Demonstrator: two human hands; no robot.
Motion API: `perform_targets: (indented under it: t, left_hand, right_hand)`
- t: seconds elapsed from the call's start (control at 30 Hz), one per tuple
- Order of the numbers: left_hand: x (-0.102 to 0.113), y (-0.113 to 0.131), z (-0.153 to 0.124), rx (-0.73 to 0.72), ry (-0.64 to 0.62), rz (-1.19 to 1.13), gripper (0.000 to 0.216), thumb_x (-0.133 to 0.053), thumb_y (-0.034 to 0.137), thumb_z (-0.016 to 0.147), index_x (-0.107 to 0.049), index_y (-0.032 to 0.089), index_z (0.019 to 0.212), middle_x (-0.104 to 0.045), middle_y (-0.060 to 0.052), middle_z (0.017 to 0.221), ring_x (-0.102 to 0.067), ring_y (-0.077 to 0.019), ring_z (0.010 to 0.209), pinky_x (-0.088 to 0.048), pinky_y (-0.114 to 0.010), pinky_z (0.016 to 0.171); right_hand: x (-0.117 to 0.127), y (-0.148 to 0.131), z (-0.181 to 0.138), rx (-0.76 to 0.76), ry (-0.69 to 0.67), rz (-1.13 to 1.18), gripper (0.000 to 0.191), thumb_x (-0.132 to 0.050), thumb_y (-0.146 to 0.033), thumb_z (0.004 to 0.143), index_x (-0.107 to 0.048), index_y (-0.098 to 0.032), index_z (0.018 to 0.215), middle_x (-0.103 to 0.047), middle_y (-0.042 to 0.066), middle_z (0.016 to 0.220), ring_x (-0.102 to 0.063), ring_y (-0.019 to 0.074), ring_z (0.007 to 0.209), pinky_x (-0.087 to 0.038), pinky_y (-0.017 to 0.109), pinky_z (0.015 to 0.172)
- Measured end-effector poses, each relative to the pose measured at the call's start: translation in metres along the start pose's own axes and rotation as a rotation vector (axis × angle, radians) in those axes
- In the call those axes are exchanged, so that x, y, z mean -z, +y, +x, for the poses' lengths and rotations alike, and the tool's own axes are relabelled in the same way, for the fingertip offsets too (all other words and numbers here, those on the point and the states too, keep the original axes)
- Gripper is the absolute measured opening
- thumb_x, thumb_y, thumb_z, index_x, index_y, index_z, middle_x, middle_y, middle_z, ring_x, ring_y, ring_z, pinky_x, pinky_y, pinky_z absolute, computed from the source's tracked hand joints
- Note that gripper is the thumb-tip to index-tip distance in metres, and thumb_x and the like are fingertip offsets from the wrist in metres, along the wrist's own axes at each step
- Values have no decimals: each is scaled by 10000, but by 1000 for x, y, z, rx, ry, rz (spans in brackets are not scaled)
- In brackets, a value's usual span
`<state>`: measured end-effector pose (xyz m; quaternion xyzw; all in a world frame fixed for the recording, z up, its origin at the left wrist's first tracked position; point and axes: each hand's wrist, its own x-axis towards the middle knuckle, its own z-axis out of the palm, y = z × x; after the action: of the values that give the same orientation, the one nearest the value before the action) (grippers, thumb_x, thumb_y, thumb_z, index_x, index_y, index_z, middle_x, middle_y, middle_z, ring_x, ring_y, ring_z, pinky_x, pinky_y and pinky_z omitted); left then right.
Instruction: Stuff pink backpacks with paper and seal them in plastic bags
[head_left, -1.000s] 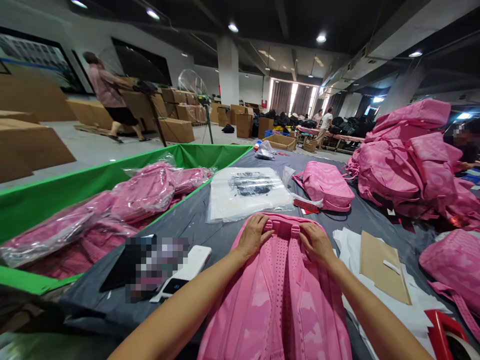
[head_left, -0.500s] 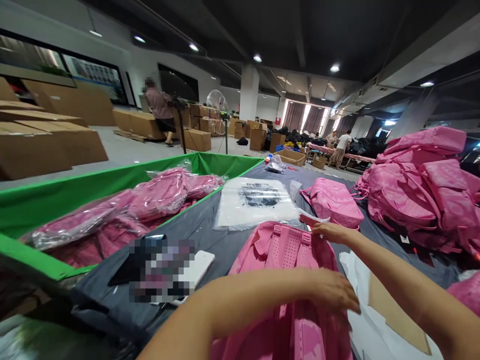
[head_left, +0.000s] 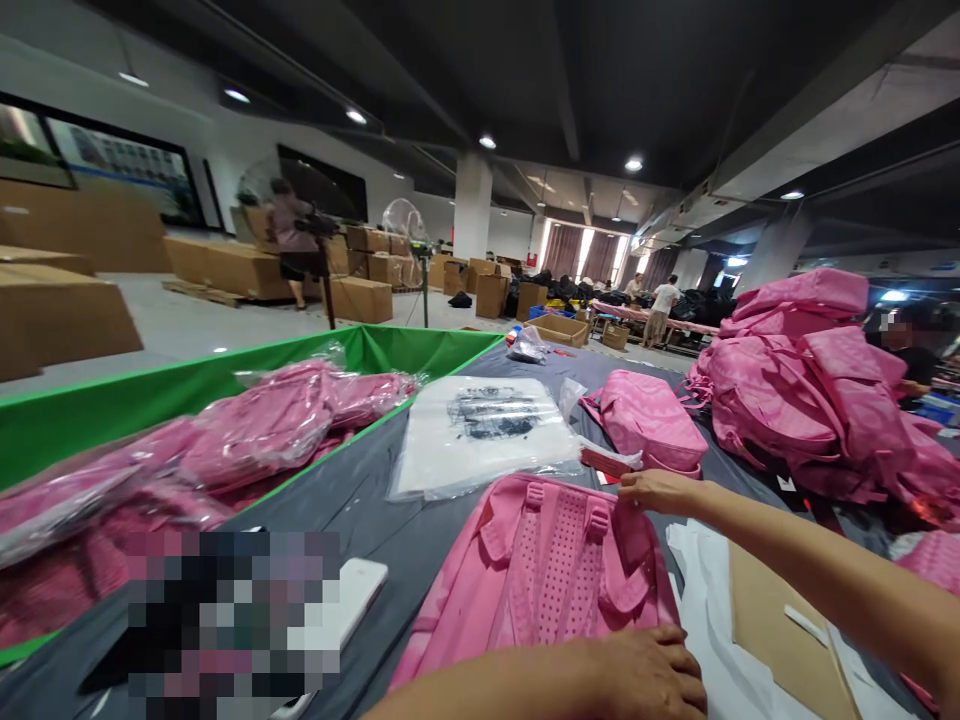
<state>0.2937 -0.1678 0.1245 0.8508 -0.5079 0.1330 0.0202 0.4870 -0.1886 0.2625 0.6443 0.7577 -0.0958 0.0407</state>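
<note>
A pink backpack (head_left: 555,570) lies straps-up on the grey table cover in front of me. My left hand (head_left: 645,672) rests flat across its near end, fingers stretched toward the right. My right hand (head_left: 654,490) reaches in from the right, its fingers closed on the backpack's far right corner, close to some red tags (head_left: 606,460). Just beyond the backpack lies a stack of clear printed plastic bags (head_left: 487,430).
A green bin (head_left: 187,385) on the left holds bagged pink backpacks (head_left: 277,420). Another pink backpack (head_left: 649,420) and a large pile (head_left: 810,400) sit at the right. Cardboard sheet (head_left: 772,620) on white paper lies at my right, a white device (head_left: 349,600) at my left. People work among boxes behind.
Both hands left the backpack's top handle. My left arm swung across to its near end and my right hand moved to its far right corner. My view shifted.
</note>
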Motion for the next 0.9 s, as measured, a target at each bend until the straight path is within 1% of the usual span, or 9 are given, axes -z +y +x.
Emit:
perform_targets:
  t: [0.1,0.2,0.33,0.43,0.53,0.63,0.73,0.87,0.9]
  left_hand:
    - [-13,-2,0,20,22,55,154,-647,334,952,-713,270,1077,-763,-7,1077,-634,-254,1172,-367,-451,1144]
    - [-18,-3,-1,20,19,69,190,-682,361,942,-707,269,1107,-764,-4,1099,-631,-251,1187,-355,-448,1157]
    - [-14,1,-1,30,-6,41,208,-668,387,951,-692,271,1122,-760,-12,1132,-611,-263,1233,-325,-469,1185]
    - [-15,3,-2,36,-7,10,171,-668,367,952,-690,267,1089,-761,-14,1135,-608,-262,1242,-295,-471,1210]
    - [-26,1,-2,30,18,-12,124,-669,335,949,-694,270,1052,-760,-9,1158,-608,-249,1247,-280,-460,1229]
    - [-42,-5,1,24,51,-54,110,-685,313,926,-704,266,1024,-748,-22,1196,-621,-234,1235,-301,-429,1231]
    - [-58,-10,5,27,59,-120,82,-704,242,874,-712,265,952,-744,-27,1191,-639,-225,1213,-333,-398,1217]
    - [-75,-12,10,49,86,-220,75,-717,211,839,-709,273,880,-744,-7,1187,-632,-233,1225,-279,-390,1242]
    - [-78,-11,11,56,102,-239,65,-723,222,840,-710,272,880,-743,-6,1196,-631,-233,1226,-259,-383,1250]
  right_hand:
    - [-3,-1,-5,-5,-5,-47,147,-594,-72,881,-685,-169,942,-653,52,923,-572,158,797,-444,252,705]
    - [-6,-2,-9,-13,11,-80,172,-571,-90,918,-691,-168,1014,-670,52,931,-605,153,803,-459,245,704]
    - [-4,0,-8,7,9,-127,125,-600,-108,925,-704,-172,899,-672,39,879,-609,140,773,-451,235,681]
    - [0,1,-5,34,-5,-182,174,-584,-106,937,-697,-188,833,-659,22,826,-576,129,725,-425,232,642]
    - [1,1,-5,54,-6,-244,221,-544,-77,948,-670,-189,805,-631,6,783,-526,121,660,-389,233,591]
    - [-4,-1,-11,62,22,-298,255,-477,-45,965,-637,-184,822,-619,18,800,-513,128,649,-388,246,583]
    - [-23,0,-26,57,143,-391,289,-402,-63,1001,-617,-184,850,-604,40,809,-548,148,678,-414,259,597]
    - [-61,1,-46,-66,493,-492,364,-310,-147,1054,-608,-192,851,-586,47,768,-569,153,638,-424,258,563]
    - [-67,0,-48,-100,550,-497,383,-295,-170,1065,-604,-196,840,-587,47,762,-571,150,625,-426,254,558]
